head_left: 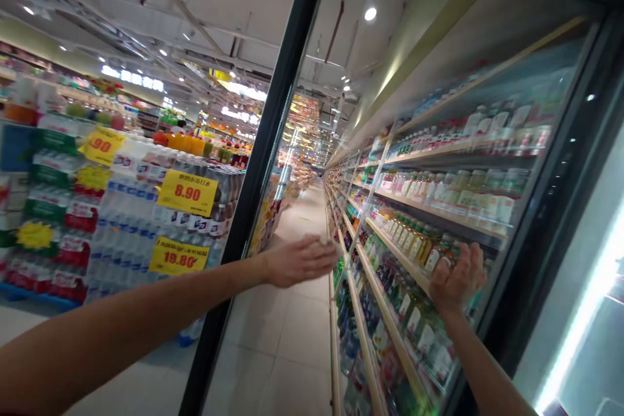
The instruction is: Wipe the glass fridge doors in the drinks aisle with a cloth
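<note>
My left hand (305, 261) reaches across from the left with its fingers stretched out nearly flat. It is at the glass pane of a black-framed door (266, 136); whether it presses on the glass I cannot tell. A pale blur by its fingertips is too unclear to name. Lower right, my right hand (458, 278) is raised, its fingers apart and slightly bent, with nothing visible in it. Beyond it are shelved drink bottles (414, 240); contact with the glass or bottles cannot be made out.
Long shelves (439, 205) of bottled drinks run into the distance on the right. Stacked packs of bottled water (129, 227) stand at left, with yellow price signs (188, 193). A tiled floor (277, 325) lies between. A bright light strip (580, 318) glows at far right.
</note>
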Available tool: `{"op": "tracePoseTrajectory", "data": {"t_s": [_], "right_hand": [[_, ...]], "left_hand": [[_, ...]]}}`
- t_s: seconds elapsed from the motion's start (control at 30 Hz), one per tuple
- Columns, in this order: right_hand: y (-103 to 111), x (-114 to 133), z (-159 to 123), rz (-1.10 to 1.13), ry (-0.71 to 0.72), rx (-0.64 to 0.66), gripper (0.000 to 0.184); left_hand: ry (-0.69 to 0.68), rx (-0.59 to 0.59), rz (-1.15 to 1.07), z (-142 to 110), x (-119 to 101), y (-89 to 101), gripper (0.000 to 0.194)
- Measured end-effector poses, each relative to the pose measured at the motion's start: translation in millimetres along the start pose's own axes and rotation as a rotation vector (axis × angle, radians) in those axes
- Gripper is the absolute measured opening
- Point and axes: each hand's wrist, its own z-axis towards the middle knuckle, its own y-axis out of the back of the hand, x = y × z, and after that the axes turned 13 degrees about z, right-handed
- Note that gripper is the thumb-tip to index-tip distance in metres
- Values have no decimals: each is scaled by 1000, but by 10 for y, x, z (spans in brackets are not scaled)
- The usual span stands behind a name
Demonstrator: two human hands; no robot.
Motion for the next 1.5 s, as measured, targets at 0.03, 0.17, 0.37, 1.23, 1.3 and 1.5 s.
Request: {"op": "tracePoseTrajectory", "data": {"t_s": [0.03,0.17,0.37,1.23,1.3,1.5], "right_hand": [[2,4,0,4,3,4,57],[-1,-8,-5,2,12,10,57],[4,-12,-5,-9,11,12,57],[51,-14,10,22,6,30,55],[55,-10,10,22,3,34,55],[77,26,13,24,-33,57,56]], "left_hand": [[-136,-35,-35,18,-47,-9,36],[4,-37,-13,175,174,-32,42],[85,3,-5,223,173,-36,42],[-187,-23,-137,666,18,-21,38],[-15,1,-108,751,120,-13,41],[36,79,-191,885,45,-49,42]]}}
